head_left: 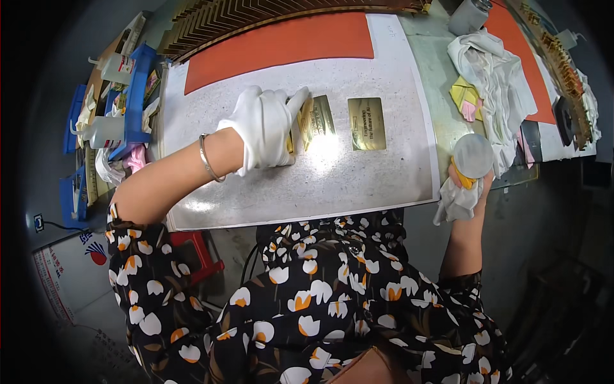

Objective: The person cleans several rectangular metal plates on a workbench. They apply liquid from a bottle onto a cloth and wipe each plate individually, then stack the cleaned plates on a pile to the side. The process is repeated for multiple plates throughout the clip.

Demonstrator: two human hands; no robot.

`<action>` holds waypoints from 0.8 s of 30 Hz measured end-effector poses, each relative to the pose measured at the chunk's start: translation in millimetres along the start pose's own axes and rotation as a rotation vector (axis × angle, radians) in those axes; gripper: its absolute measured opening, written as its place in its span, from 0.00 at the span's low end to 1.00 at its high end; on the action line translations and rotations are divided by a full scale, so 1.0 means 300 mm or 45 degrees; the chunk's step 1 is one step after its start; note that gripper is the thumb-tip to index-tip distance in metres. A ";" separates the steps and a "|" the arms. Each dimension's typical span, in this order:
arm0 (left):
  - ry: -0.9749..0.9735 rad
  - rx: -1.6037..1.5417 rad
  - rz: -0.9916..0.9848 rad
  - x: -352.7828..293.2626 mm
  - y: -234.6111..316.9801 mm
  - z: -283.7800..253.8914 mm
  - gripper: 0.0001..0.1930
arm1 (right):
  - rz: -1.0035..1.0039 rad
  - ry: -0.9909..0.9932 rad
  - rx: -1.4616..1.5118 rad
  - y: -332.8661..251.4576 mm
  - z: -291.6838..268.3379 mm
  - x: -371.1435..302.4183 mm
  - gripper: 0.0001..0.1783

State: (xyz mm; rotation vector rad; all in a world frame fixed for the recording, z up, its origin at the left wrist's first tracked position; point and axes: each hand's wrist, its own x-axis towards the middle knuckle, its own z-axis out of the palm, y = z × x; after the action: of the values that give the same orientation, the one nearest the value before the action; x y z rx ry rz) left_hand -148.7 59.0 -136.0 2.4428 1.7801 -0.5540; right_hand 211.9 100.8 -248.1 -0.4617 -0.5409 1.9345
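My left hand (262,128), in a white glove, is over the left part of the white work sheet. Its index finger and thumb reach around a gold metal plate (291,142), mostly hidden under the glove. Just right of it is a second gold plate (318,121), slightly tilted and close to my fingertip. A third gold plate (367,124) with dark lettering lies apart, further right. Past the sheet's right edge, my right hand (484,185) is closed on a white cloth (456,201). A yellow piece and a round, frosted white object (473,155) are there too, partly covering the fingers.
An orange-red mat (281,48) lies across the far side, below a rack of brown strips (288,14). At left, squeeze bottles (107,132) stand by blue holders (135,96). White cloths (492,70), a yellow-pink cloth (466,99) and a grey-white bottle (470,16) are at right.
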 end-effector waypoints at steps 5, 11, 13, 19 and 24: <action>0.115 -0.117 -0.063 -0.064 -0.046 0.048 0.49 | 0.003 0.043 -0.006 0.001 -0.003 -0.004 0.16; 0.035 -0.123 -0.147 -0.167 -0.115 0.079 0.54 | 0.043 -0.139 -0.092 -0.018 -0.081 0.007 0.16; 0.072 -0.086 -0.158 -0.196 -0.130 0.109 0.57 | 0.018 -0.134 -0.058 -0.015 -0.059 0.015 0.16; -0.010 -0.180 -0.215 -0.285 -0.196 0.130 0.60 | 0.012 -0.137 -0.158 -0.028 -0.062 0.017 0.15; 0.061 -0.112 -0.211 -0.381 -0.249 0.209 0.60 | -0.140 -0.092 -0.217 -0.047 -0.142 0.015 0.16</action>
State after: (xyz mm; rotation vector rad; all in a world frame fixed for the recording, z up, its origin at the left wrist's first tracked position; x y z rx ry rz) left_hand -264.0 -36.7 -145.6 2.2843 1.9934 -0.4216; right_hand 243.5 117.2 -275.9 -0.4609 -0.7670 1.8128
